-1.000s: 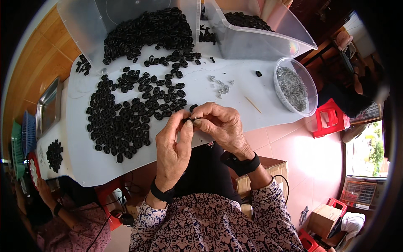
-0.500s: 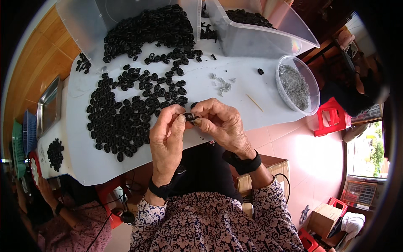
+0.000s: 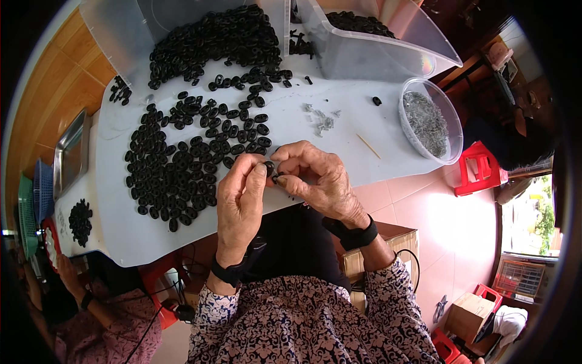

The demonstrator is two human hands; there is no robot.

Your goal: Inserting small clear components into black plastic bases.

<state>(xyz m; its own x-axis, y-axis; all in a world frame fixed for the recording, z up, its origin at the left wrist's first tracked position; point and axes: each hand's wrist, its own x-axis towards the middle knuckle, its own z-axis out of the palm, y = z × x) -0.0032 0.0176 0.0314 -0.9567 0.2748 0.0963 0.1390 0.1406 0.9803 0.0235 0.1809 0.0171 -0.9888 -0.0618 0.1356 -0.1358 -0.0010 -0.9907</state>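
My left hand [image 3: 240, 197] is closed in a pinch on a small black oval part [image 3: 269, 167], held above the table's front edge. Close beside it, my right hand [image 3: 321, 185] has its thumb and forefinger pressed toward a tiny dark piece [image 3: 277, 178], too small to name. A broad spread of black oval parts with holes [image 3: 176, 173] lies to the left of my hands. Farther back, a big heap of similar black parts [image 3: 218, 42] spills from a tipped clear bin [image 3: 118, 36].
A clear tub of small shiny pieces [image 3: 427, 124] stands at the right edge. A few clear bits [image 3: 324, 121] and a thin wooden stick [image 3: 368, 146] lie on the white table [image 3: 291, 115]. Another clear bin [image 3: 370, 57] holds black parts. A co-worker's arm [image 3: 76, 285] shows at lower left.
My hands have drawn slightly apart at the fingertips, and the black oval part has turned in my left fingers. The parts on the table look the same.
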